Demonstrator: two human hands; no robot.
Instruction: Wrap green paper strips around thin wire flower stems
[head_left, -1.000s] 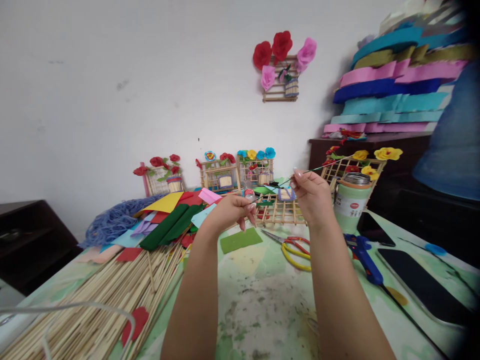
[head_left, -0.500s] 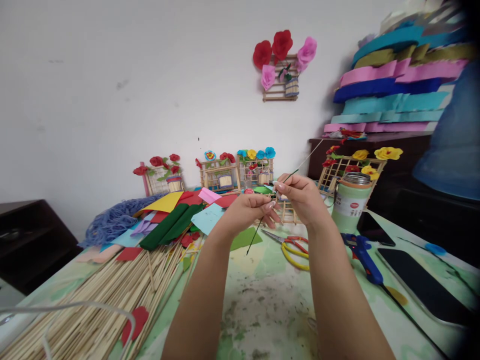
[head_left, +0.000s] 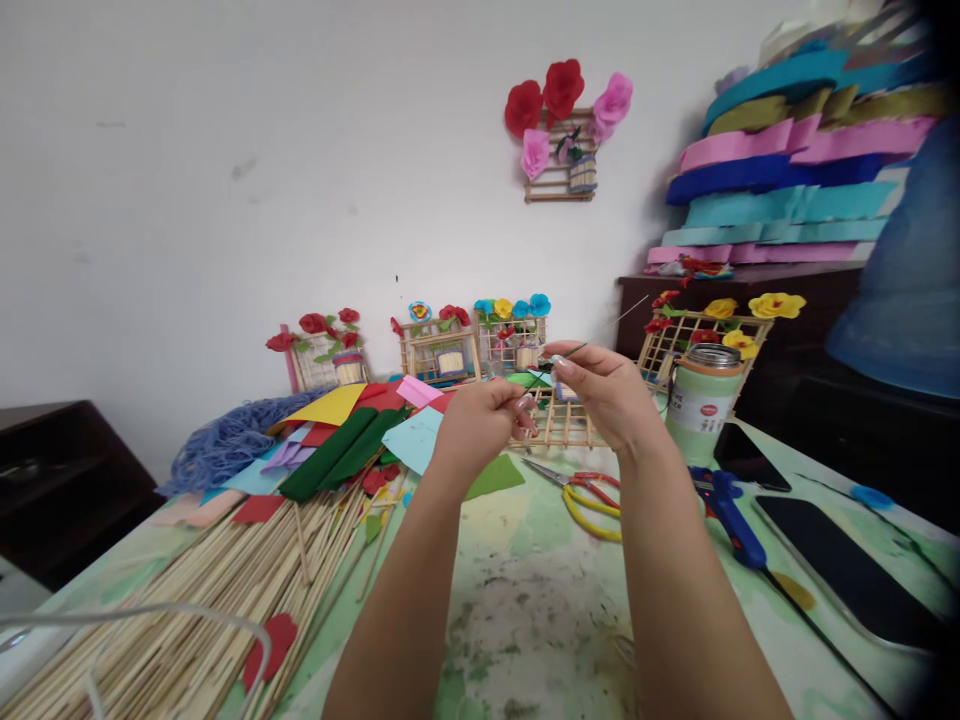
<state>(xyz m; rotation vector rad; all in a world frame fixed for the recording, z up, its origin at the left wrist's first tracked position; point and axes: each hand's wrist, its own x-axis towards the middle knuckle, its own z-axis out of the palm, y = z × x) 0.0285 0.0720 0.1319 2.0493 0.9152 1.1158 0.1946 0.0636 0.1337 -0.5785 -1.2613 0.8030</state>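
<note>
A thin wire [head_left: 576,350], dark green along its lower part and pale toward its upper right end, runs slantwise between my hands above the table. My left hand [head_left: 484,425] is closed around the dark green part, and its fingers hide the lower end. Pinched between thumb and fingertips, the same wire passes through my right hand [head_left: 600,390]. Below the hands lie scissors [head_left: 581,495] with red and yellow handles and a green paper piece [head_left: 495,477]. Behind them is a small stick lattice [head_left: 559,425].
At left lie many thin wooden sticks [head_left: 180,590], a dark green paper roll [head_left: 341,455] and blue yarn [head_left: 225,435]. On the right stand a green bottle [head_left: 701,405], a blue glue gun [head_left: 735,520] and a phone [head_left: 840,565]. Flowered lattices [head_left: 439,350] line the wall.
My left hand has turned and closed more around the wire, and the dark tail that hung below it no longer shows. My right hand has shifted slightly right.
</note>
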